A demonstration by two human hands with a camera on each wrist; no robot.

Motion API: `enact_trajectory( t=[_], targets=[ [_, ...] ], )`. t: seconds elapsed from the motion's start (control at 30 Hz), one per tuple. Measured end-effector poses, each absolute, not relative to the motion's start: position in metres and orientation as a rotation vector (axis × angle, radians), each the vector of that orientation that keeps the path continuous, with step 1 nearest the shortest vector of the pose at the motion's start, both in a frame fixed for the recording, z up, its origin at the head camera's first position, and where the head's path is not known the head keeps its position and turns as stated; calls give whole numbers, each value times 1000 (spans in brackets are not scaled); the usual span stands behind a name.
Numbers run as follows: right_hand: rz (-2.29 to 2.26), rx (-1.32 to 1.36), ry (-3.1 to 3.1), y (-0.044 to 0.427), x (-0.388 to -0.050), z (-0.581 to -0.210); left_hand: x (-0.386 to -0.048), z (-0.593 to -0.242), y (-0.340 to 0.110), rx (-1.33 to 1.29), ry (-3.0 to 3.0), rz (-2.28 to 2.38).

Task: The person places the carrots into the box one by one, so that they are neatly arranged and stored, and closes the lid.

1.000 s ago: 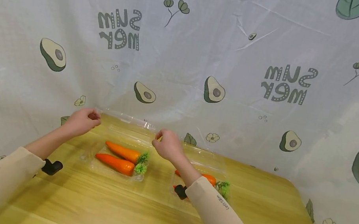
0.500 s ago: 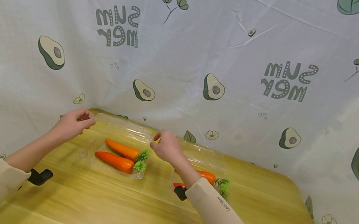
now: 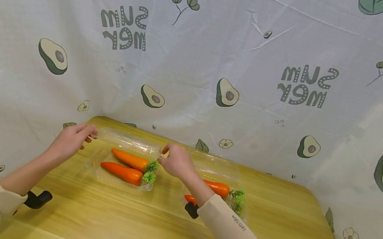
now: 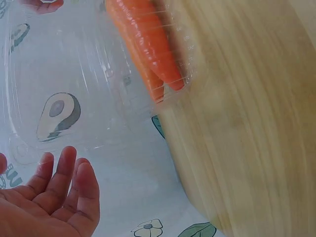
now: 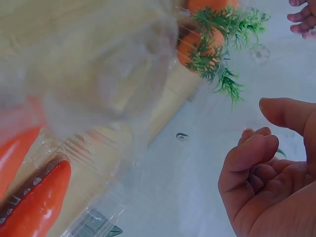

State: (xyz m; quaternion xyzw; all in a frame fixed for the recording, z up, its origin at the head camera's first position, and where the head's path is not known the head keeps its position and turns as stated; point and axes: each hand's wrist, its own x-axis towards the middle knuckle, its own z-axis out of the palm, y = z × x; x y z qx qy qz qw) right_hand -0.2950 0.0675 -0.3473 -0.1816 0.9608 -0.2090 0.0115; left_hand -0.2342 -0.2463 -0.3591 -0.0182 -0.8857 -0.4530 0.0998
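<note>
Two orange carrots (image 3: pixel 122 172) with green tops lie in a clear plastic box (image 3: pixel 122 184), whose transparent lid (image 3: pixel 126 141) stands folded open at the back. My left hand (image 3: pixel 72 141) is beside the lid's left corner, fingers spread and relaxed. In the left wrist view those fingers (image 4: pixel 64 173) are just below the lid's corner and hold nothing. At the lid's right end is my right hand (image 3: pixel 176 161), fingers bent loosely. The right wrist view shows its thumb and index finger (image 5: pixel 252 150) apart, with nothing visible between them.
A second clear box (image 3: pixel 214 166) with carrots (image 3: pixel 218 188) stands to the right, its lid also open, partly hidden by my right forearm. Both stand on a wooden table (image 3: pixel 274 215). An avocado-print curtain (image 3: pixel 203 53) hangs close behind. Black mounts (image 3: pixel 39 199) sit at both wrists.
The left box's lid has come down and forward a little. My left hand has drawn back left and lower, its fingers opening. The right hand has hardly moved.
</note>
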Motion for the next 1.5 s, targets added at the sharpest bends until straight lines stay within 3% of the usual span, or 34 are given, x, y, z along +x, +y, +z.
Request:
enact_trajectory(
  t=[1.5],
  targets=[
    [-440,-603,3041,74,-266,-373,-211,-400,-247,-101,-2713,-1240]
  ],
)
